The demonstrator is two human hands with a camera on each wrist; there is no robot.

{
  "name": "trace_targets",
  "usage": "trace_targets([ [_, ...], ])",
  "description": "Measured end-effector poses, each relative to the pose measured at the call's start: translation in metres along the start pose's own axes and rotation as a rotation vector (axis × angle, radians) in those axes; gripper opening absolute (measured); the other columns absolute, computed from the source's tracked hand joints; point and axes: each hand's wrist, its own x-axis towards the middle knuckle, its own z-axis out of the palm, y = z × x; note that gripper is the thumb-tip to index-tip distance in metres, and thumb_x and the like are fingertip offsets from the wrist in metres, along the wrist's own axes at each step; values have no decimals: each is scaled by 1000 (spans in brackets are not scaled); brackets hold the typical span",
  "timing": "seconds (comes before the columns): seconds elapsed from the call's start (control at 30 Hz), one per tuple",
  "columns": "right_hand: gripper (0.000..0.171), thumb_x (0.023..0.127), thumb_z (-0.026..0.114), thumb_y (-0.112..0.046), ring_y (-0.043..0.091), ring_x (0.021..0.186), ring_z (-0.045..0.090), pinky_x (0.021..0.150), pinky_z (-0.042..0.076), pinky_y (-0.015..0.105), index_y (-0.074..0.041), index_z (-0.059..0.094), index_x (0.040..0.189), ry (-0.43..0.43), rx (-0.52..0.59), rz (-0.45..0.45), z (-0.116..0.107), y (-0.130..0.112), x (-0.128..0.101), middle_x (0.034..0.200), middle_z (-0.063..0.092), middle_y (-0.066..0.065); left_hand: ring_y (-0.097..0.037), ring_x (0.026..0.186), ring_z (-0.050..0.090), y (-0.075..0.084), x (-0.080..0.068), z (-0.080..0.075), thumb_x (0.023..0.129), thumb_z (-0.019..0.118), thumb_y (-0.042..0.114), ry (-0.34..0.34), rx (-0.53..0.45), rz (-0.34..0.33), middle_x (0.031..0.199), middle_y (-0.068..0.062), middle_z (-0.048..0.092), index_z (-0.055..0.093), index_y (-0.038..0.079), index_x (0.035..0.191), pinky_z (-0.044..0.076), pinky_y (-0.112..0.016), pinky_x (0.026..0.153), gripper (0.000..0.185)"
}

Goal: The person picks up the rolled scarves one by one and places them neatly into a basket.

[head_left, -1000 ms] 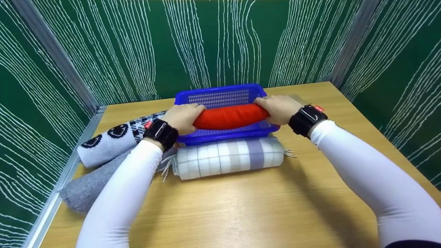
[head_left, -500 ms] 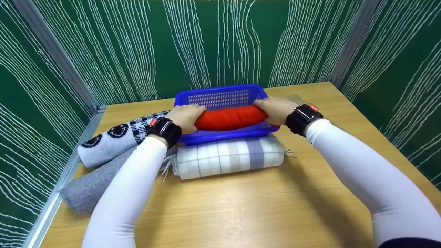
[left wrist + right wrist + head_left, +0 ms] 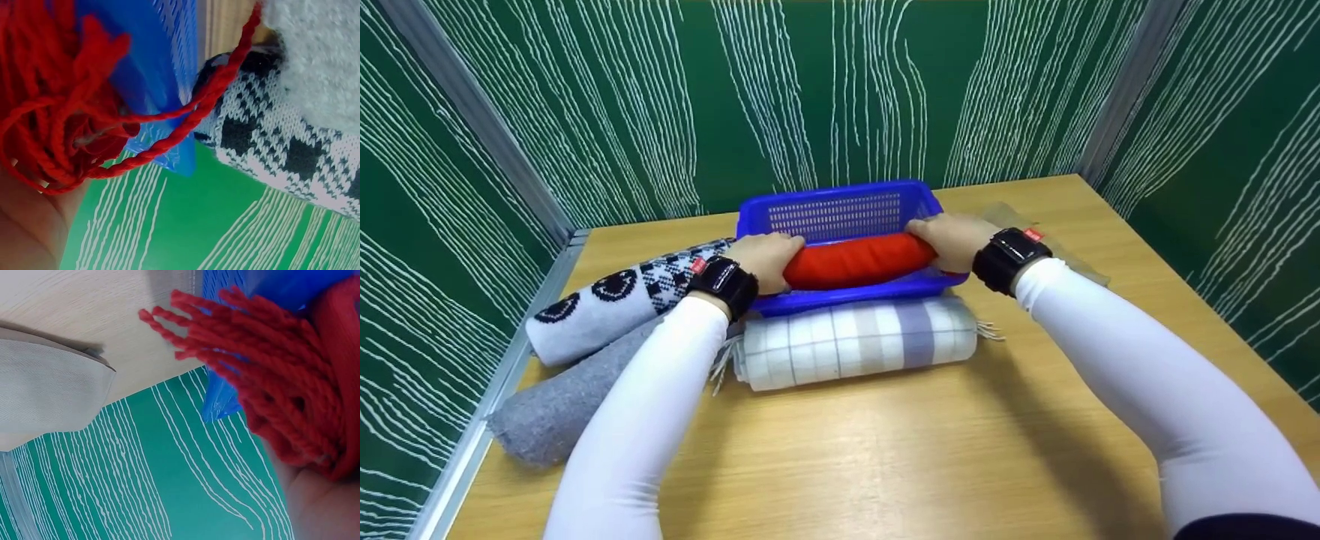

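A rolled red scarf [image 3: 859, 260] lies crosswise in the opening of a blue plastic basket [image 3: 840, 191], below the level of its back rim in the head view. My left hand [image 3: 766, 259] grips its left end and my right hand [image 3: 956, 241] grips the right end. Red twisted fringe [image 3: 50, 112] spills out beside the left palm in the left wrist view, with long strands hanging across the basket's outside. More fringe [image 3: 270, 365] sticks out past the right hand [image 3: 326, 506] in the right wrist view. The basket's floor is mostly hidden.
In front of the basket lies a rolled white checked scarf [image 3: 855, 345] with fringe. To the left, a grey roll [image 3: 555, 412] and a black-and-white patterned roll [image 3: 592, 315] lie slanted. A flat beige piece [image 3: 50, 385] rests right of the basket. Green walls enclose the wooden table [image 3: 885, 465].
Both hands have lowered the red scarf slightly into the basket. The right hand has shifted a little left and the left wrist a little right. The other rolls have stayed put.
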Motion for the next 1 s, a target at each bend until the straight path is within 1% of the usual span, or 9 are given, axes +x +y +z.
trace_targets([
  [0.13, 45, 93, 76, -5, 45, 110, 73, 99, 61, 61, 3, 60, 134, -24, 3, -13, 2, -3, 2, 120, 73, 28, -37, 119, 70, -3, 2, 4, 86, 86, 15, -11, 3, 0, 125, -17, 74, 64, 7, 132, 59, -56, 103, 52],
  [0.3, 44, 92, 77, -7, 45, 107, 74, 93, 63, 61, 2, 60, 132, -18, -33, -31, 10, 1, 7, 117, 74, 27, -38, 117, 71, -6, 3, 8, 86, 84, 14, -5, 1, 9, 123, -17, 75, 66, 6, 127, 59, -57, 101, 45],
  [0.4, 47, 92, 78, -10, 48, 110, 74, 94, 62, 63, 3, 61, 134, -21, -48, -32, 12, 2, 9, 120, 74, 29, -39, 117, 71, -7, 4, 10, 86, 83, 15, -8, 6, 6, 124, -17, 75, 66, 7, 127, 59, -57, 101, 45],
  [0.53, 50, 92, 78, -9, 48, 113, 73, 97, 61, 65, 3, 62, 137, -37, -37, -19, 10, -2, 10, 124, 74, 30, -39, 119, 71, -8, 5, 13, 87, 83, 15, -22, 8, -3, 127, -18, 74, 66, 7, 130, 59, -58, 102, 46],
  [0.6, 49, 91, 78, -8, 47, 111, 73, 96, 61, 64, 2, 62, 136, -42, -34, -14, 11, -2, 11, 122, 75, 29, -40, 119, 71, -8, 4, 13, 88, 83, 14, -28, 5, -4, 126, -18, 75, 67, 7, 129, 59, -58, 102, 45],
  [0.77, 47, 89, 78, -7, 45, 106, 75, 92, 63, 63, -1, 65, 134, -33, -37, -18, 18, 3, 16, 116, 76, 25, -40, 118, 71, -6, 5, 14, 90, 81, 14, -50, -2, -6, 125, -19, 75, 68, 6, 129, 59, -58, 100, 42],
  [0.9, 47, 89, 77, -7, 44, 107, 75, 93, 62, 62, -2, 66, 135, -40, -38, -18, 22, 4, 18, 118, 77, 24, -38, 115, 72, -7, 7, 17, 91, 80, 15, -65, -7, -9, 124, -18, 76, 69, 7, 130, 60, -57, 99, 41],
  [1.0, 50, 89, 76, -6, 44, 110, 74, 97, 61, 62, -3, 67, 138, -47, -34, -9, 20, 2, 18, 120, 77, 24, -36, 114, 72, -7, 7, 17, 92, 80, 16, -66, -22, -19, 123, -16, 76, 69, 8, 130, 59, -55, 98, 41],
])
